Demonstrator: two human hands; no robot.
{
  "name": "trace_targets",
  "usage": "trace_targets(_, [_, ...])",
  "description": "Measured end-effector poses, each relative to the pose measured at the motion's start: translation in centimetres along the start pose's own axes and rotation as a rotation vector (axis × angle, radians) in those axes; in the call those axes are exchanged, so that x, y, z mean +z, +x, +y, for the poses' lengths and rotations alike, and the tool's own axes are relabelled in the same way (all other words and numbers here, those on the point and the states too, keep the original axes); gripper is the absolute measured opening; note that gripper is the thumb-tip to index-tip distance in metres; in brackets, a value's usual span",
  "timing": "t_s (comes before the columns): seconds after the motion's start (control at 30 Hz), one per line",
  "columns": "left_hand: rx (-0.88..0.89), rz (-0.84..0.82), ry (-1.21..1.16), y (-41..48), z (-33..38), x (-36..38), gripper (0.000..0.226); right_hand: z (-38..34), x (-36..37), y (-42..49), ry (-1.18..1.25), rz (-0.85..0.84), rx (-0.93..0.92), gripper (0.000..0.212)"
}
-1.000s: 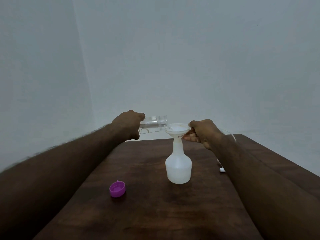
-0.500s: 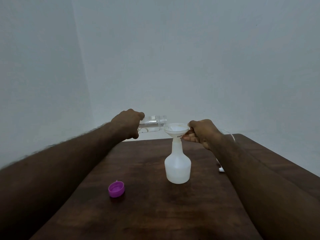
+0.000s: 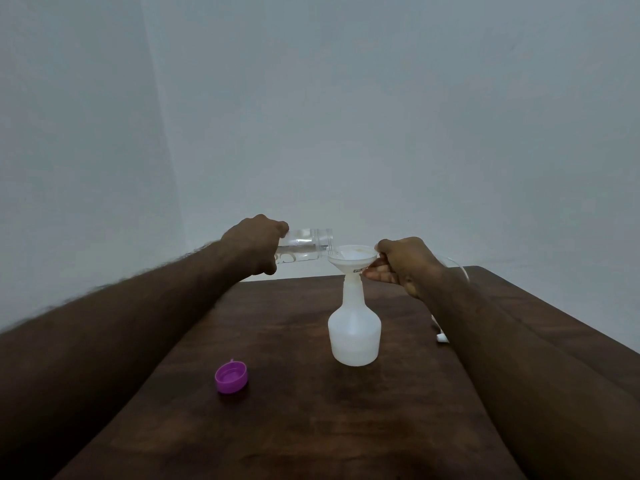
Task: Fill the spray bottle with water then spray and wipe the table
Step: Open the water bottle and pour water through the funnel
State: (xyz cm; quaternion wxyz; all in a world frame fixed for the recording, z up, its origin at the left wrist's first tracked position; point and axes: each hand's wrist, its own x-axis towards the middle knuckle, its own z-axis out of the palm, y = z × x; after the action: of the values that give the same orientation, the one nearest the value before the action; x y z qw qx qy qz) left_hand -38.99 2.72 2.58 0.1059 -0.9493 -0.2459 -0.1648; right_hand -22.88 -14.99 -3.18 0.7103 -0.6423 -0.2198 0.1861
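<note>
Spray bottle [image 3: 354, 336], white and translucent, stands upright on the dark wooden counter [image 3: 311, 427], about midway between near and far edges and a little right of centre. Its long axis is vertical, the narrow neck pointing straight up with no spray head on it. A white funnel [image 3: 351, 259] sits in the neck, bowl upward.

The right hand [image 3: 403, 261] is at the funnel's right side. Its fingers [image 3: 375, 271] are curled and pinch the funnel just under the rim, with the thumb at the rim's edge.

The left hand [image 3: 254, 244] holds a clear bottle [image 3: 304, 244] to the left of the funnel, fingers wrapped round its base end. That bottle lies almost level, its long axis running left to right, with the open mouth pointing right and reaching the funnel's left rim. Water shows along its lower side. Whether a stream is falling into the funnel cannot be told.

A purple cap [image 3: 231, 377] lies open side up on the counter, nearer and to the left of the spray bottle, well apart from it. A thin clear tube [image 3: 459, 268] arcs out behind the right wrist, and a small white part [image 3: 441, 338] shows on the counter just left of the right forearm, mostly hidden. A plain pale wall [image 3: 346, 116] stands beyond the counter's far edge.
</note>
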Motion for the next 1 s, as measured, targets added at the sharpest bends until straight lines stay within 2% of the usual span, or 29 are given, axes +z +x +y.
trace_targets(1.0, [0.02,0.013,0.061,0.01,0.47,-0.37,0.063,-0.06,-0.1,0.5,-0.003,-0.004,-0.009,0.016])
